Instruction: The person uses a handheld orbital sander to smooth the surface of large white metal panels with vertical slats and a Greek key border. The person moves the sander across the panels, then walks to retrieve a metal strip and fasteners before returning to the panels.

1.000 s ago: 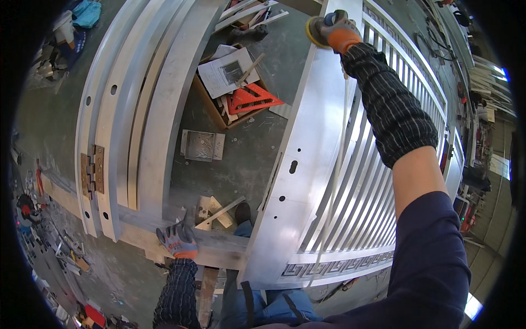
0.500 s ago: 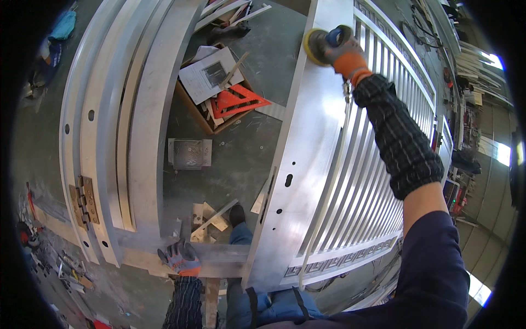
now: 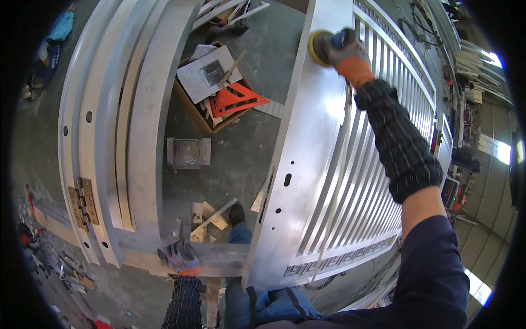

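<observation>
My right hand (image 3: 349, 57), in a grey and orange work glove, is wrapped round a round hand sander (image 3: 321, 46) with a yellow pad. The pad lies against the wide silver stile (image 3: 307, 126) of a metal gate panel, near its far end. A pale hose (image 3: 341, 153) trails from the sander over the panel's slats (image 3: 359, 164). At the lower left my left hand (image 3: 182, 256), gloved alike, lies on a metal crossbar (image 3: 222, 257) with its fingers apart.
Long metal profiles (image 3: 148, 109) with a brass-coloured hinge (image 3: 83, 203) stand at left. Between them and the panel, a cardboard box (image 3: 205, 122) holds papers and an orange set square (image 3: 235, 100). Scrap pieces (image 3: 205, 222) lie near my foot (image 3: 237, 214).
The sander and my right hand have shifted slightly right and nearer along the stile. The hose has swung to the right at its near end. My left hand stays in place.
</observation>
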Demonstrator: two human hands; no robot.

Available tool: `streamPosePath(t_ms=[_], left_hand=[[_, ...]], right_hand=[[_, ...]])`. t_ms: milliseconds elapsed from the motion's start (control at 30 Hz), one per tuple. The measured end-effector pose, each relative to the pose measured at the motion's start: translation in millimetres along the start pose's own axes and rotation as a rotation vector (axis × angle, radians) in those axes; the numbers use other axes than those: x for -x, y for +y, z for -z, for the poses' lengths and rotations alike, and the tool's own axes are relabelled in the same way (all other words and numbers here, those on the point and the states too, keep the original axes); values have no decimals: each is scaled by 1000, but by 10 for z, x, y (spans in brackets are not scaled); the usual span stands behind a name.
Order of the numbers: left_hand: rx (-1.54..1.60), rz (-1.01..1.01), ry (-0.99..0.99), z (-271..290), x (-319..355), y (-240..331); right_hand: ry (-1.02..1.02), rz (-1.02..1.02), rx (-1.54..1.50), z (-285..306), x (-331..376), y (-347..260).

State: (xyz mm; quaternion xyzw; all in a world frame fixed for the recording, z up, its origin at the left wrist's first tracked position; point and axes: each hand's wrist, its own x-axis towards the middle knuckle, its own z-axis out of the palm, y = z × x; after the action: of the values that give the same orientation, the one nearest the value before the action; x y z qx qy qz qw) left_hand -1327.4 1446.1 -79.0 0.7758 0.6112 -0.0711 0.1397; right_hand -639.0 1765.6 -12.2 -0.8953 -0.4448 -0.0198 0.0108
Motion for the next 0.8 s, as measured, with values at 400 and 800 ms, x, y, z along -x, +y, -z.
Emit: streamPosePath(t_ms=[400,800], left_hand=[[46,15,-41,-54,26,-35],[-27,29,-60,58,-26,25]], right_hand=[[-17,88,-40,122,35,-147],[-35,95,-77,184,358,-230]])
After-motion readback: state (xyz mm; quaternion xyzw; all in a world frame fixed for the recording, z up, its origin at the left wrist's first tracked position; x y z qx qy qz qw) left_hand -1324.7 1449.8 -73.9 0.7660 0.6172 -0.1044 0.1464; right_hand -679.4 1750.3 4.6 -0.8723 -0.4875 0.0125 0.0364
